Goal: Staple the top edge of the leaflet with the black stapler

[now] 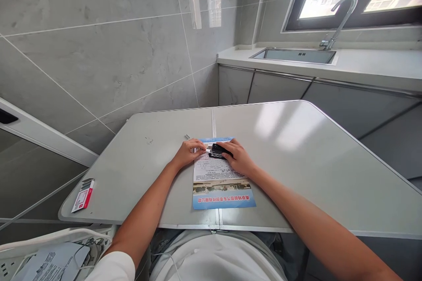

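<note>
A black stapler point(218, 151) rests over a printed flyer point(227, 172) near the middle of the table. My right hand point(240, 158) is closed around the stapler's right end. The fingers of my left hand point(191, 151) are pinched together at a thin silver metal piece point(208, 150) sticking out of the stapler's left end. Whether that piece is part of the stapler or a strip of staples is too small to tell. The flyer has a blue band with red characters, upside down to me, and lies flat. A small grey strip point(187, 137) lies just beyond my left hand.
A red and white small box point(84, 195) with dark grey strips sits at the table's left corner. Tiny dark marks or bits point(149, 141) show on the white table point(283, 184). A white basket point(56, 235) with papers stands lower left. Behind are a counter and sink point(296, 55).
</note>
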`<action>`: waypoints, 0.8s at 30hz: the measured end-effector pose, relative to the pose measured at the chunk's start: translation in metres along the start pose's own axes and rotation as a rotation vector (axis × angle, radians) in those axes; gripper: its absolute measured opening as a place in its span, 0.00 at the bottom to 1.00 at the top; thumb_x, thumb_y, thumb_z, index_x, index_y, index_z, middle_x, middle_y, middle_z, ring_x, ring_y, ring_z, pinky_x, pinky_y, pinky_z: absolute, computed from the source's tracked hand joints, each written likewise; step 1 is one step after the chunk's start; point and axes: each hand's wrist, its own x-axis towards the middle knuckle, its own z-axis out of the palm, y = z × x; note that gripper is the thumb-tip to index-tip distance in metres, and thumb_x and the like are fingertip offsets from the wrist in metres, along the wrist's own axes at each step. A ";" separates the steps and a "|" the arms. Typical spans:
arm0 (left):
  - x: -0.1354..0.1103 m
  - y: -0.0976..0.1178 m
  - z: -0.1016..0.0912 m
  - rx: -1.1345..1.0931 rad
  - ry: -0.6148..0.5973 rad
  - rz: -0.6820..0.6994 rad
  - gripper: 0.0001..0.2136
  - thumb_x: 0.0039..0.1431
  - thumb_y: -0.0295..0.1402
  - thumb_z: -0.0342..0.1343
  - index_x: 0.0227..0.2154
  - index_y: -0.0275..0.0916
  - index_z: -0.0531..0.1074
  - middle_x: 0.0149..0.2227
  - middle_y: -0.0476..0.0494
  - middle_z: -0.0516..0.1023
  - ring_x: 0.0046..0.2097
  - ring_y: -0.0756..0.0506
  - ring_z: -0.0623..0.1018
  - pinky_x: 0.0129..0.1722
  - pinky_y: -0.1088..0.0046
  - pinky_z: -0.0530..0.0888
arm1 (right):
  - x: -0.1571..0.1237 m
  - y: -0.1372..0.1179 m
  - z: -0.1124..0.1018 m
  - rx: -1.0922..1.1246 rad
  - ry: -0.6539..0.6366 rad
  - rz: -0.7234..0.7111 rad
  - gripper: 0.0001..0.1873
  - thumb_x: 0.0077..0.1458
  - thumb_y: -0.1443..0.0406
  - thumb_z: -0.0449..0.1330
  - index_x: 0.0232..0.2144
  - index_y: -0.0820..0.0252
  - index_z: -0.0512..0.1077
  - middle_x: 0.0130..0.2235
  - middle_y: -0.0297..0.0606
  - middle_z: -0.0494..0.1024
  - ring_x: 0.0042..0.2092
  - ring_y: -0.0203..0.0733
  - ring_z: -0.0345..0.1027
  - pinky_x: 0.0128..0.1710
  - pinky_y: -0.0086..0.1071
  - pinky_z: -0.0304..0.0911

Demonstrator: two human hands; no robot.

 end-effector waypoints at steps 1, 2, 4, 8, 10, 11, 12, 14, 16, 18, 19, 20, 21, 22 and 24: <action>0.000 0.000 -0.001 0.022 -0.016 0.014 0.08 0.65 0.41 0.65 0.37 0.44 0.85 0.41 0.41 0.85 0.46 0.41 0.82 0.49 0.60 0.77 | 0.000 0.000 0.000 -0.001 -0.003 0.000 0.25 0.69 0.67 0.55 0.65 0.53 0.72 0.56 0.41 0.82 0.52 0.55 0.66 0.57 0.55 0.67; -0.001 -0.001 -0.003 0.043 -0.035 0.029 0.08 0.66 0.41 0.65 0.38 0.45 0.85 0.42 0.41 0.85 0.46 0.41 0.82 0.49 0.60 0.77 | 0.000 -0.001 0.000 -0.003 -0.005 0.000 0.25 0.69 0.67 0.55 0.65 0.53 0.72 0.56 0.41 0.82 0.52 0.55 0.66 0.57 0.55 0.67; -0.001 -0.001 -0.008 0.079 -0.074 0.058 0.07 0.67 0.40 0.64 0.39 0.46 0.85 0.43 0.40 0.85 0.46 0.42 0.81 0.50 0.59 0.77 | 0.001 -0.001 -0.001 -0.010 -0.010 0.001 0.25 0.69 0.67 0.55 0.65 0.53 0.72 0.56 0.41 0.82 0.52 0.55 0.66 0.57 0.56 0.67; -0.002 -0.003 -0.016 0.117 -0.109 0.070 0.07 0.67 0.39 0.63 0.40 0.47 0.85 0.45 0.40 0.85 0.48 0.41 0.81 0.52 0.57 0.76 | 0.002 -0.002 -0.003 -0.020 -0.025 0.001 0.26 0.68 0.68 0.55 0.66 0.53 0.72 0.56 0.42 0.82 0.52 0.55 0.66 0.57 0.56 0.67; -0.003 -0.005 -0.019 0.105 -0.123 0.063 0.07 0.67 0.38 0.63 0.39 0.46 0.85 0.45 0.40 0.85 0.48 0.41 0.82 0.52 0.58 0.76 | 0.002 -0.001 -0.004 -0.015 -0.034 -0.001 0.26 0.68 0.68 0.55 0.66 0.52 0.72 0.57 0.41 0.81 0.52 0.55 0.66 0.57 0.57 0.67; -0.003 -0.006 -0.019 0.091 -0.125 0.052 0.07 0.67 0.37 0.62 0.38 0.46 0.85 0.44 0.41 0.86 0.47 0.41 0.82 0.52 0.58 0.76 | 0.002 -0.001 -0.005 -0.009 -0.037 -0.002 0.26 0.68 0.68 0.56 0.66 0.52 0.72 0.58 0.41 0.81 0.53 0.55 0.67 0.58 0.57 0.67; -0.004 -0.007 -0.018 0.073 -0.115 0.031 0.07 0.67 0.37 0.62 0.39 0.46 0.85 0.43 0.42 0.86 0.46 0.41 0.82 0.51 0.59 0.77 | 0.002 0.000 -0.005 0.001 -0.033 -0.002 0.26 0.68 0.68 0.56 0.66 0.52 0.72 0.58 0.41 0.81 0.53 0.55 0.67 0.58 0.57 0.67; -0.005 -0.006 -0.016 0.023 -0.070 -0.026 0.08 0.66 0.38 0.64 0.44 0.46 0.84 0.41 0.43 0.86 0.44 0.41 0.83 0.51 0.59 0.77 | 0.002 0.002 -0.006 0.036 -0.017 -0.005 0.25 0.68 0.67 0.56 0.65 0.50 0.73 0.57 0.40 0.82 0.52 0.55 0.67 0.57 0.56 0.68; -0.005 -0.002 -0.010 -0.037 -0.020 -0.059 0.12 0.62 0.40 0.68 0.47 0.46 0.82 0.41 0.44 0.86 0.44 0.41 0.83 0.50 0.59 0.77 | 0.002 0.001 -0.006 0.078 -0.006 -0.031 0.24 0.68 0.66 0.57 0.64 0.49 0.73 0.55 0.40 0.83 0.51 0.54 0.68 0.55 0.55 0.69; -0.003 0.002 -0.004 -0.085 -0.012 -0.041 0.14 0.58 0.43 0.71 0.45 0.44 0.82 0.40 0.43 0.85 0.42 0.42 0.82 0.49 0.61 0.76 | 0.002 -0.002 -0.006 0.105 -0.016 -0.082 0.24 0.69 0.64 0.57 0.65 0.49 0.73 0.54 0.41 0.83 0.51 0.54 0.69 0.54 0.54 0.69; -0.002 0.005 -0.001 -0.100 -0.018 -0.024 0.14 0.57 0.44 0.72 0.43 0.44 0.82 0.40 0.43 0.84 0.41 0.42 0.81 0.49 0.61 0.76 | 0.001 -0.004 -0.006 0.110 -0.025 -0.107 0.24 0.70 0.64 0.57 0.65 0.49 0.73 0.53 0.42 0.83 0.50 0.54 0.69 0.53 0.53 0.69; -0.001 0.007 0.002 -0.113 -0.025 -0.009 0.15 0.56 0.45 0.72 0.41 0.43 0.81 0.40 0.43 0.83 0.40 0.43 0.80 0.48 0.62 0.76 | 0.001 -0.007 -0.005 0.113 -0.028 -0.126 0.24 0.70 0.64 0.56 0.65 0.49 0.72 0.53 0.42 0.83 0.49 0.53 0.69 0.52 0.53 0.69; 0.000 0.009 0.005 -0.126 -0.032 0.005 0.16 0.56 0.46 0.73 0.40 0.43 0.81 0.39 0.43 0.82 0.39 0.43 0.79 0.47 0.62 0.75 | 0.001 -0.011 -0.004 0.117 -0.028 -0.138 0.24 0.71 0.63 0.56 0.66 0.48 0.72 0.52 0.42 0.83 0.48 0.53 0.69 0.52 0.52 0.69; 0.001 0.011 0.007 -0.141 -0.042 0.019 0.16 0.55 0.47 0.73 0.40 0.43 0.80 0.39 0.43 0.82 0.39 0.44 0.78 0.46 0.63 0.75 | 0.000 -0.014 -0.003 0.125 -0.030 -0.146 0.24 0.71 0.64 0.56 0.66 0.48 0.72 0.53 0.42 0.83 0.48 0.52 0.68 0.52 0.52 0.69; 0.001 0.011 0.009 -0.162 -0.066 0.048 0.18 0.53 0.47 0.74 0.41 0.43 0.80 0.40 0.43 0.81 0.38 0.44 0.77 0.44 0.64 0.75 | 0.000 -0.021 0.000 0.138 -0.043 -0.149 0.24 0.71 0.64 0.55 0.66 0.47 0.72 0.53 0.41 0.83 0.48 0.52 0.68 0.52 0.51 0.69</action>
